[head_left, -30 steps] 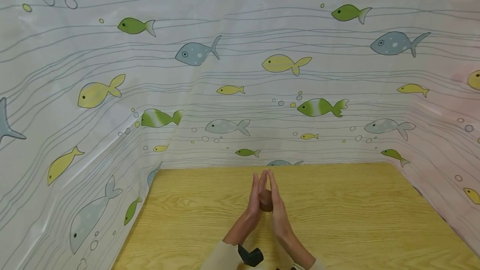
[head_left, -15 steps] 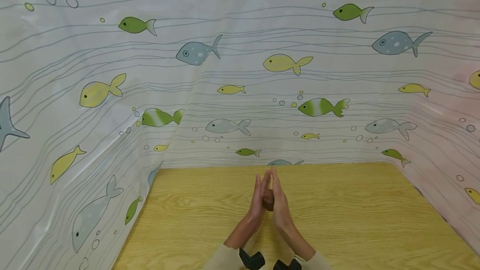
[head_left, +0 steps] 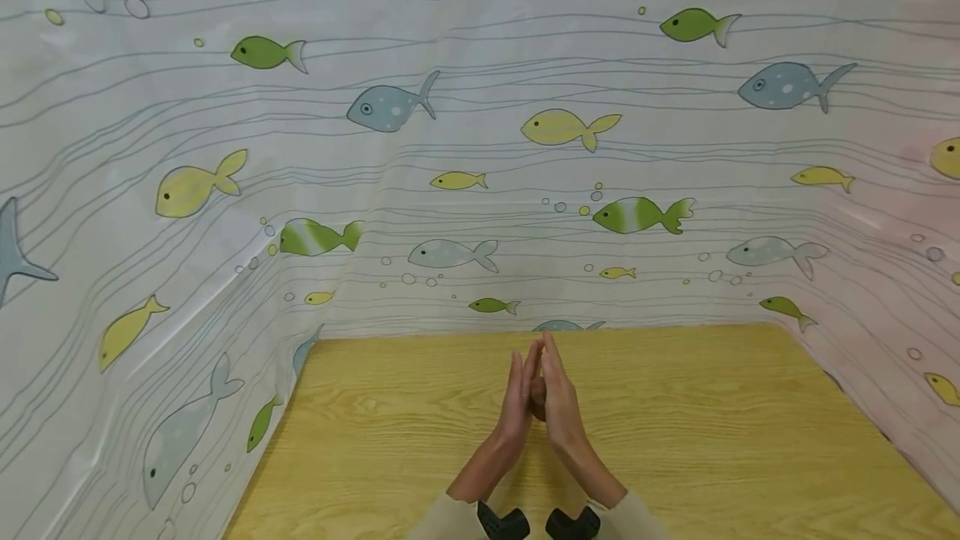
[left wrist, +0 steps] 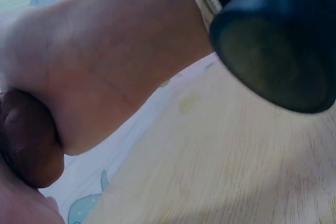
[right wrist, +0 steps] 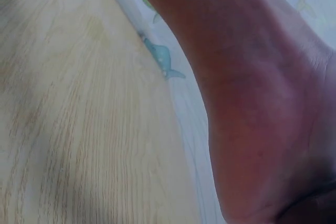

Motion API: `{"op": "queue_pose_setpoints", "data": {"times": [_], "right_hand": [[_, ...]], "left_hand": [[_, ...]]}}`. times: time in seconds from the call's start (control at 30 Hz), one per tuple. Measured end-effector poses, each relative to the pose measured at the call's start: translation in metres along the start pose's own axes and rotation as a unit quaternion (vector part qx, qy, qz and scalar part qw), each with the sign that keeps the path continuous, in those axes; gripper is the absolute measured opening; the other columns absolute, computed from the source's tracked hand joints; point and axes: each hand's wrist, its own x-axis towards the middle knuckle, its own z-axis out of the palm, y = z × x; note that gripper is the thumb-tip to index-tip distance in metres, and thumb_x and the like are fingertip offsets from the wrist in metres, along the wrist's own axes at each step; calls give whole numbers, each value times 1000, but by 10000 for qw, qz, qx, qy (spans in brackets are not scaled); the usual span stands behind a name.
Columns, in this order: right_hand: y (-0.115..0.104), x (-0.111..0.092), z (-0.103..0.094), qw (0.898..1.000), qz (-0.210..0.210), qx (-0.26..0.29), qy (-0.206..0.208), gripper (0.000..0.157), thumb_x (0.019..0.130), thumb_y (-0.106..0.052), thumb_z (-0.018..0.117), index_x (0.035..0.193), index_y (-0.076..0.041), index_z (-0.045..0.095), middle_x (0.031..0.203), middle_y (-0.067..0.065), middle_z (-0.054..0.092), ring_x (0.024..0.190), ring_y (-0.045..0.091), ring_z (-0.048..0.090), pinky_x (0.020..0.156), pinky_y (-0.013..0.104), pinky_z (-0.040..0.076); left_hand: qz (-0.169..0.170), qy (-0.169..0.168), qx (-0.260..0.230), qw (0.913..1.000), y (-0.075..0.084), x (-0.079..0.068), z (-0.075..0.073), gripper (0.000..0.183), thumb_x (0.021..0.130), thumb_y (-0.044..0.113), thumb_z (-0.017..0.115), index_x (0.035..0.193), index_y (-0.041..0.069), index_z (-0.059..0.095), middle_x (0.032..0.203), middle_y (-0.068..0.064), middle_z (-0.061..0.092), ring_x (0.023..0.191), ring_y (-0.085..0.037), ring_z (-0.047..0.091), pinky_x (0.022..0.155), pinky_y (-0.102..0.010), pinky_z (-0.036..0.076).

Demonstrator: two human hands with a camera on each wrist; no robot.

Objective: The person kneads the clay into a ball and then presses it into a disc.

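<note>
Evidently, the grip is backed by a fish-printed sheet (head_left: 480, 148) and underlain by a wood-grain tabletop (head_left: 690, 423). With fingers straight and unclenched, the left hand (head_left: 514, 405) and right hand (head_left: 562, 407) are pressed against a brown lump (left wrist: 31, 142), apparently held up between the palms by opposing pressure.

Yellow wood-grain tabletop (head_left: 720, 415), straight-edged
</note>
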Motion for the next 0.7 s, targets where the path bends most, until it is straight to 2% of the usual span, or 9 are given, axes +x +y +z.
{"op": "queue_pose_setpoints", "data": {"times": [0.07,0.17,0.23,0.33,0.37,0.43,0.6,0.67,0.7], "right_hand": [[1,2,0,10000,-68,-15,-28,46,101,-31,14,145,-25,5,82,27,49,45,4,31,44,20,33],[2,4,0,9999,-64,-85,27,46,100,-31,15,145,-24,4,100,31,49,58,13,45,53,22,40],[3,5,0,9998,-69,-111,143,47,100,-31,17,145,-23,5,133,22,41,97,21,54,79,31,47],[4,8,0,9995,-6,-129,284,48,100,-33,18,145,-22,6,153,-1,2,136,21,21,107,44,26],[5,9,0,9995,23,-65,299,48,100,-34,18,145,-23,6,153,-4,0,138,20,17,110,47,20],[7,11,-1,9995,187,84,255,47,100,-37,17,144,-29,6,140,7,39,119,18,47,99,42,39],[31,25,-6,9985,363,325,240,45,98,-43,16,142,-37,7,136,3,44,107,18,53,100,41,38],[40,30,-7,9989,240,281,296,48,98,-44,17,144,-32,8,153,-7,5,138,19,22,113,51,12],[43,31,-7,9990,206,280,294,49,98,-45,17,144,-31,9,153,-6,5,140,18,17,113,53,9]], "left_hand": [[36,-9,-5,10000,0,0,0,49,94,53,-3,139,44,13,151,19,7,143,-13,-1,113,-53,-3],[93,-77,-54,9999,1,1,-1,50,94,52,-4,139,44,14,151,19,7,143,-12,-1,113,-53,-4],[123,-133,-63,9998,1,1,-1,50,94,51,-4,139,43,15,151,18,7,143,-12,-2,113,-54,-4],[91,-101,-92,9999,2,-1,1,49,94,51,-4,139,44,15,151,19,7,143,-13,-3,112,-55,-4],[83,-67,-102,9999,3,-1,2,49,94,51,-3,139,44,15,151,18,7,143,-14,-3,112,-55,-4],[83,24,-109,9999,4,-2,4,49,95,51,-3,140,42,12,152,17,8,143,-13,-2,112,-55,-5],[160,169,-62,9997,5,-3,7,48,95,49,-2,142,40,4,153,12,7,143,-13,0,112,-54,-6],[170,194,-40,9997,6,-4,9,47,95,49,-2,141,41,3,153,12,6,143,-13,0,112,-55,-6],[162,213,-38,9996,6,-4,9,47,95,49,-2,141,41,2,153,11,6,143,-14,0,112,-55,-6]]}}
